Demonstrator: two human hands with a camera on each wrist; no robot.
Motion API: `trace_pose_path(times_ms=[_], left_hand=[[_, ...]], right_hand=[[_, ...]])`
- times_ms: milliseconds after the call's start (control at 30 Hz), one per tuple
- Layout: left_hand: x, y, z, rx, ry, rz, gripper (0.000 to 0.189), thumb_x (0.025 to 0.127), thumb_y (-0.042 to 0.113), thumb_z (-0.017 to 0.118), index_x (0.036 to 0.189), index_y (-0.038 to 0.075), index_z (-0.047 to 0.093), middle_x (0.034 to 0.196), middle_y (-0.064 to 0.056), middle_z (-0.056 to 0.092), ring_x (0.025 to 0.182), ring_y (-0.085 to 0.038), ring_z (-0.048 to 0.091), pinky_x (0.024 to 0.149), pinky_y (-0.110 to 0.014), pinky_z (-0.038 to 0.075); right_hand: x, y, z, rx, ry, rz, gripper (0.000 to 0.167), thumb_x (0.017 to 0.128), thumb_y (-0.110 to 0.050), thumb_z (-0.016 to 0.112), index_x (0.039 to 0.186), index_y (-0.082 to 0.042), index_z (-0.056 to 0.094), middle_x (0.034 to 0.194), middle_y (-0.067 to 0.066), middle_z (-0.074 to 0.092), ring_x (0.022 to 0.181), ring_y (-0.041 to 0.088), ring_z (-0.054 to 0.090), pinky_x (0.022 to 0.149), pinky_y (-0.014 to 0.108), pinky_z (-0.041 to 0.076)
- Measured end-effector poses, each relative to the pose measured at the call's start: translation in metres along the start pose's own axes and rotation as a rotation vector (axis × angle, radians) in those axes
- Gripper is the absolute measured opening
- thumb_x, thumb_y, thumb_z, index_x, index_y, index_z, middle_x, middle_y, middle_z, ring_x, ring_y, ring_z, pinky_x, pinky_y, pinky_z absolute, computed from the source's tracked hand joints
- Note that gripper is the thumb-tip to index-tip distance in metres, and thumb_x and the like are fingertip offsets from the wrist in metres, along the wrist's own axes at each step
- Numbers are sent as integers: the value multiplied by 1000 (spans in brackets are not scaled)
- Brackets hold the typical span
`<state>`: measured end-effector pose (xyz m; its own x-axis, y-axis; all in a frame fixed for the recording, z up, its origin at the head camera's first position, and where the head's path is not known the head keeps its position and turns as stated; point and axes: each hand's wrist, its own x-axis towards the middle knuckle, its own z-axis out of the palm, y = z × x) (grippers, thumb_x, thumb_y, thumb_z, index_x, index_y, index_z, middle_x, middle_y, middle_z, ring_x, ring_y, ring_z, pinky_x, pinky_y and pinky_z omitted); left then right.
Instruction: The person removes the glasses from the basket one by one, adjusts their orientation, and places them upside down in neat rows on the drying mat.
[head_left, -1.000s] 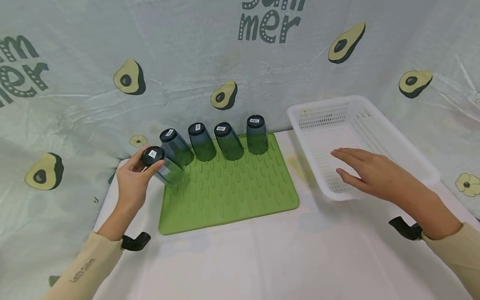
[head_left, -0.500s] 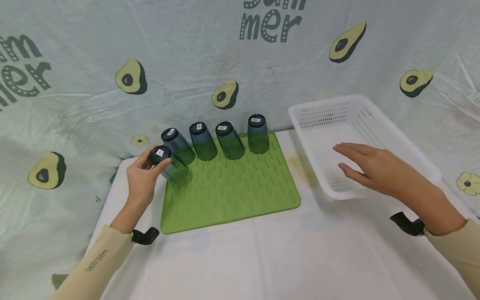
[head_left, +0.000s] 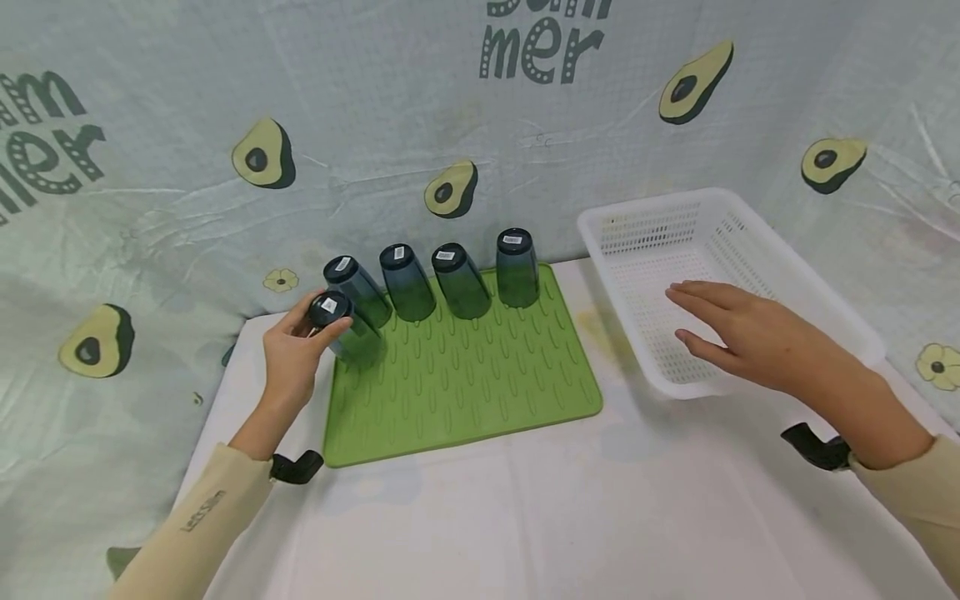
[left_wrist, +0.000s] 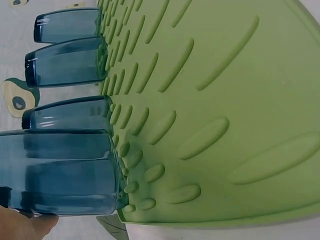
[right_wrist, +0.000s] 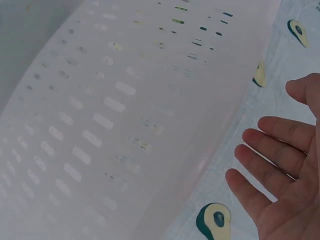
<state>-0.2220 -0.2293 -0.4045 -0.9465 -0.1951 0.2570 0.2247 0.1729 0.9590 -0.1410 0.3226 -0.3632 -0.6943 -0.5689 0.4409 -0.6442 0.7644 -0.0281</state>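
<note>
So our left hand (head_left: 294, 358) has its fingers and thumb curled round the base end of the dark blue cup (head_left: 341, 325) sitting at the left edge of the green mat (head_left: 465, 392), a bit left of centre in the head view. The cup is mouth-down and tilted, its base with the little white sticker leaning toward the hand. In the left wrist view the same cup (left_wrist: 60, 172) fills the lower left, rim meeting the mat's (left_wrist: 225, 125) edge, and only a sliver of skin shows at the bottom corner.

Four more cups (head_left: 442, 279) stand in a row along the back of the mat, all upside down, which makes sense for draining. The mat's raised oval ribs would keep the rims off the flat surface. It looks like soft, matte silicone. The cups look like smooth translucent plastic, slightly tapered.

Our right hand (head_left: 738, 333) holds nothing, fingers straight and relaxed, hovering over the white basket (head_left: 817, 292) in the right half of the frame. We can't tell whether it touches the basket. The right wrist view shows the open palm (right_wrist: 282, 175) beside the basket's wall (right_wrist: 125, 115), a thin glossy plastic punched with rows of slots.

Everything sits on a white tablecloth (head_left: 525, 517), with an avocado-print sheet (head_left: 450, 125) hung behind.
</note>
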Motion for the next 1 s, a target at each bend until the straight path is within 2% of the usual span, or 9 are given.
trace_pose_path(times_ms=[167,267,600,800,1000], left_hand=[[0,0,2,-2,-9,3,61,86,4,82,142,6,60,143,-18,58,121,-11,62,93,-15,52],[-1,0,2,-13,-12,-3,62,86,3,82,143,4,58,143,-18,58,121,-11,62,92,-15,52],[1,-5,3,-27,-16,-7,63,86,4,81,144,2,57,144,-17,57,124,-12,61,89,-14,53],[4,-7,1,-7,-9,-13,62,86,5,82,143,4,58,143,-16,59,123,-12,61,91,-14,53],[6,-8,2,0,-13,-19,62,88,6,81,145,4,57,143,-17,58,125,-14,60,92,-15,53]], right_hand=[[0,0,3,11,-66,25,61,90,-19,75,146,-7,55,147,16,54,135,39,49,116,43,36],[1,1,4,7,-86,13,63,92,-22,74,150,-10,51,150,15,51,138,39,45,123,37,26],[1,0,8,-15,-106,-13,65,94,-31,71,152,-11,48,154,14,48,141,39,43,126,37,18],[2,-1,8,-19,-139,6,68,94,-31,72,154,-12,46,157,12,45,143,38,41,126,42,17],[3,0,7,-21,-136,0,69,93,-32,73,154,-11,47,156,13,46,142,39,41,126,42,17]])
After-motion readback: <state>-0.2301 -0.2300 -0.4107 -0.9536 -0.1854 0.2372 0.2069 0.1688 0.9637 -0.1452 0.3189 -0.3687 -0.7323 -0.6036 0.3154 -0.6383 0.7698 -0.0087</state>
